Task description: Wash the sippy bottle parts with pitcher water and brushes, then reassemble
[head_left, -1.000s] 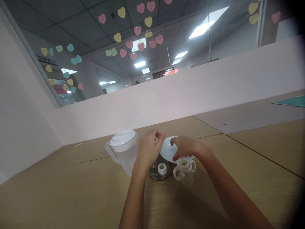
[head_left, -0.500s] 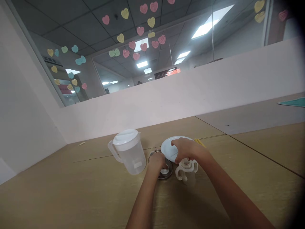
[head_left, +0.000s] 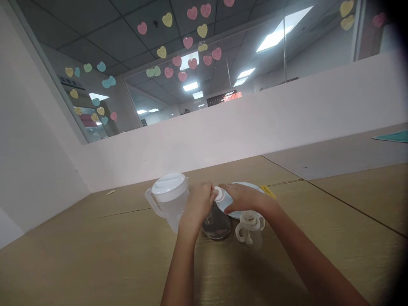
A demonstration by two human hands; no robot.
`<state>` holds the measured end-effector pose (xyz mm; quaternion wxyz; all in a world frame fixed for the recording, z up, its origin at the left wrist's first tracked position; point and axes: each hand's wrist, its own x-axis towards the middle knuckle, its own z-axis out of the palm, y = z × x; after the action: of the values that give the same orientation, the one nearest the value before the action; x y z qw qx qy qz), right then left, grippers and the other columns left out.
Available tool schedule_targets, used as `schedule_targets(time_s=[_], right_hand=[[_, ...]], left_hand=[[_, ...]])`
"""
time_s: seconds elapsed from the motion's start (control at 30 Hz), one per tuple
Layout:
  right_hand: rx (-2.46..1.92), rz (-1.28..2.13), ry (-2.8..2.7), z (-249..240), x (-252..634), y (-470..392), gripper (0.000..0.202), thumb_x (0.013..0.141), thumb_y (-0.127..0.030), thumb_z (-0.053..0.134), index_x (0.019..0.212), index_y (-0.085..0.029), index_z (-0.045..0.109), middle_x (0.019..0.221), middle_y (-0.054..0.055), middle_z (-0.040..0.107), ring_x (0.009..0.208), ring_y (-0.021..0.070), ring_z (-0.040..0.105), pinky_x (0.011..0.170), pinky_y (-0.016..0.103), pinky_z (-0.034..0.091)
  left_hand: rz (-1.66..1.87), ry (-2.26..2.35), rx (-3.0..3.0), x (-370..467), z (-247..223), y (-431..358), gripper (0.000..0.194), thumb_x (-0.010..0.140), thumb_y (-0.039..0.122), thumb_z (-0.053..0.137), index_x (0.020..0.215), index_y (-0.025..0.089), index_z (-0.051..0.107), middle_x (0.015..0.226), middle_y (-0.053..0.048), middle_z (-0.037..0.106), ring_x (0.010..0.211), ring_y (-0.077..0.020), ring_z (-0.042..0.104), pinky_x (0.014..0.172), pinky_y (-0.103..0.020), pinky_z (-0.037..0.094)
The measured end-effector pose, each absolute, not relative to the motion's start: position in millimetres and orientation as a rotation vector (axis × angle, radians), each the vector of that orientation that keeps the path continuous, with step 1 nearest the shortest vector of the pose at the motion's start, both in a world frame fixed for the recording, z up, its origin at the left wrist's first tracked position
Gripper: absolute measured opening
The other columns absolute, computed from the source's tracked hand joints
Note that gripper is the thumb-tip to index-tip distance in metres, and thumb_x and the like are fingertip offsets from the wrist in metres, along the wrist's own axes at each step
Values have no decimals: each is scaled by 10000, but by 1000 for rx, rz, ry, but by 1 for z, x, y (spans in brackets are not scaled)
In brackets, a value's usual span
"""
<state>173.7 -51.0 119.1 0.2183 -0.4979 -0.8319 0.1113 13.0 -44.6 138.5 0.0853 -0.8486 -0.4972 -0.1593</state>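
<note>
Above a dark round metal dish (head_left: 217,231), my two hands meet at a small pale bottle-like thing (head_left: 225,201) with a white ringed end. It is tilted, that end towards the left. My right hand (head_left: 244,199) wraps its fingers around the body. Curled fingers of my left hand (head_left: 198,205) touch the white end; the fingertips are partly hidden. A clear two-handled cup (head_left: 250,225) stands just below my right hand. Behind that hand lies a pale blue plate (head_left: 247,185), partly covered. Close to my left hand stands a translucent pitcher (head_left: 170,195) with a white lid.
Something yellow (head_left: 267,191) lies at the plate's right edge. A small light scrap (head_left: 110,192) is on the wooden table (head_left: 95,246) at the far left. A white wall (head_left: 191,144) with a window above borders the table. A teal item (head_left: 392,136) lies far right.
My left hand has risen from the metal dish, and the white-ended thing is now up between both hands. My right hand has moved slightly left and closed around it.
</note>
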Motion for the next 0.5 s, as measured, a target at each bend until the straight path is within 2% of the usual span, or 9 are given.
schedule_targets(time_s=[0.1,0.23,0.37,0.5], right_hand=[[-1168,183,-2105,118,165,-44,525,690,-247,595,1190,-167,457,1122,105,585,957,201,565,762,271,417],[-1013,51,-1920,124,160,-43,413,724,-136,497,1132,-192,514,1094,76,596,975,183,549,819,286,411],[-901,19,-1794,134,159,-60,359,763,-217,517,1122,-224,513,1076,55,594,947,174,555,821,286,425],[-755,-85,-1775,138,150,-80,377,800,-272,502,1172,-220,465,1065,52,591,956,158,550,807,255,427]], left_hand=[[-662,-1403,-2489,24,152,-67,176,871,257,400,922,164,541,901,-79,635,817,-172,601,680,-254,432],[-955,-1260,-2575,28,161,-80,165,875,246,409,887,177,559,884,-62,649,812,-170,614,704,-268,454],[-1471,-1039,-2783,15,169,-85,184,857,315,468,871,193,605,887,-28,678,809,-155,637,737,-276,513],[-1870,-997,-2873,-5,171,-91,202,812,337,544,873,163,627,903,-45,688,802,-170,654,683,-286,570]])
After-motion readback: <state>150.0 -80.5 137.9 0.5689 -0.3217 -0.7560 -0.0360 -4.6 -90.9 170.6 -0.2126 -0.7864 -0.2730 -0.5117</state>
